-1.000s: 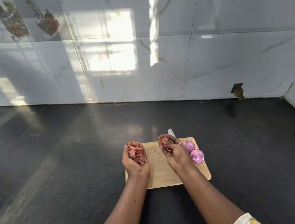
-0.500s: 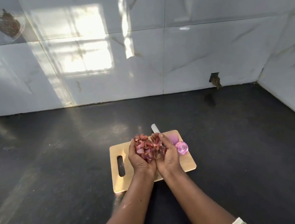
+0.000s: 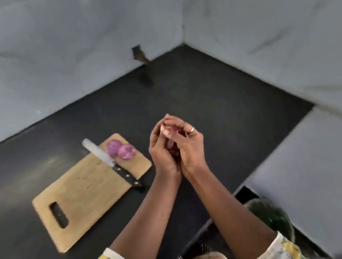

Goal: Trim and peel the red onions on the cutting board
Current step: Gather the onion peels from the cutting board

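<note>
Both hands met at the centre of the frame, clear of the board. The left hand (image 3: 161, 153) and the right hand (image 3: 191, 148) were cupped against each other, fingers curled round a wad of reddish onion skins (image 3: 174, 150) that showed only in the gap between the palms.

The two red onions (image 3: 126, 152) lay left of centre, touching, at the far corner of the cutting board (image 3: 81, 192). They looked peeled and glossy purple. The knife (image 3: 111, 163) rested just beside them, its handle overhanging the board's near edge.

The skins were probably papery and light — apt to slip out of any gap. The bare onions seemed firm, slick and ready to roll, so they were best gripped round the middle, with a cut end flat on the board.
</note>
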